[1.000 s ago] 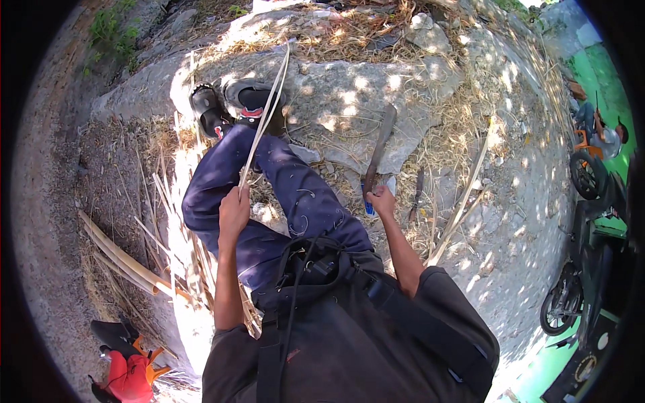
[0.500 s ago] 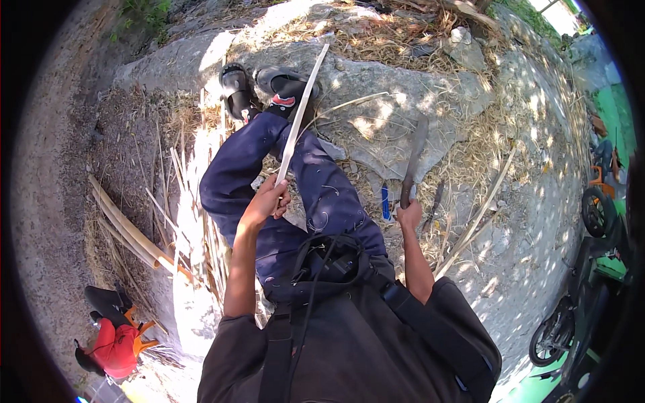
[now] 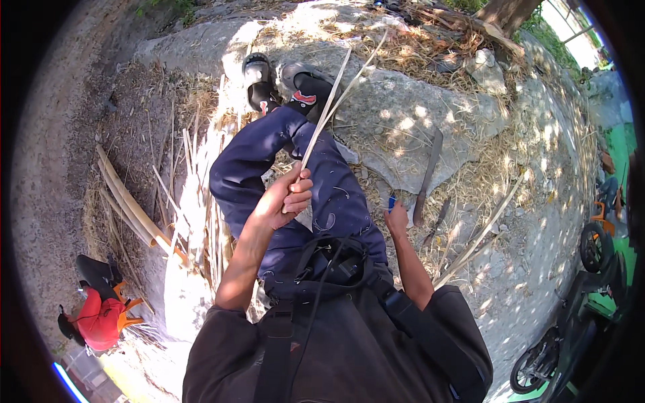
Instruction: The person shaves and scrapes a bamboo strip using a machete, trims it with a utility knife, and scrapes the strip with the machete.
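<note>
My left hand (image 3: 283, 199) is closed around a pale bamboo strip (image 3: 314, 142) above my thighs. Farther up, two thin lengths spread apart in a narrow V past my shoes; whether they join inside the grip is hidden. Beside my right thigh, my right hand (image 3: 398, 218) reaches to the ground with its fingers curled on a small blue object (image 3: 392, 201). Most of that object is covered, so its kind does not show. Just right of this hand a machete (image 3: 430, 171) lies on the stone, its dark handle toward me.
A dark narrow blade-like piece (image 3: 440, 218) and long strips (image 3: 480, 238) lie at the right. Curved bamboo lengths (image 3: 134, 215) rest at the left. A person in red (image 3: 101, 322) sits at lower left; motorcycles (image 3: 571, 329) stand at far right. A flat rock (image 3: 403, 107) lies ahead.
My right hand has let go of the machete, now on the ground, and moved left onto the blue object. The strip in my left hand, single before, now shows two spread lengths.
</note>
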A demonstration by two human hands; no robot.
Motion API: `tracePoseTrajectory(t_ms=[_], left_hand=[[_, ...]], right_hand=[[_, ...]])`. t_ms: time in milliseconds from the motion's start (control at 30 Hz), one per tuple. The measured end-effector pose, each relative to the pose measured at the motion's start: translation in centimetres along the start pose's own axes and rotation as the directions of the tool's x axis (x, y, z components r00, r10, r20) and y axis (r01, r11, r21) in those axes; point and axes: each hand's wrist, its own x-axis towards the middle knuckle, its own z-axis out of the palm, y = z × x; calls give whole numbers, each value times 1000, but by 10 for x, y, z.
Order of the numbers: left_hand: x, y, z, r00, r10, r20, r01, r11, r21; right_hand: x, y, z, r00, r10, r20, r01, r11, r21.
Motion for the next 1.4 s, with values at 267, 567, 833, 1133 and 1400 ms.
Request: tracePoseTrajectory(t_ms=[267,567,833,1133,1400], left_hand=[[-32,-22,43,987,136,-88,-93,922,376],[-60,-36,92,911,405,-72,-200,590,782],[-79,-56,111,868,493,60,-304,432,849],[-86,-65,119,861,486,147,-323,301,897],[-96,-62,136,939,331,99,-284,577,766]], right_hand=[[14,-12,6,991,131,40,-129,990,-55],[6,2,20,984,172,48,-173,985,20],[-5,-20,38,987,118,106,-131,983,126],[-1,9,-52,767,-138,627,-369,703,607],[-16,12,-178,700,-352,621,-540,308,783]])
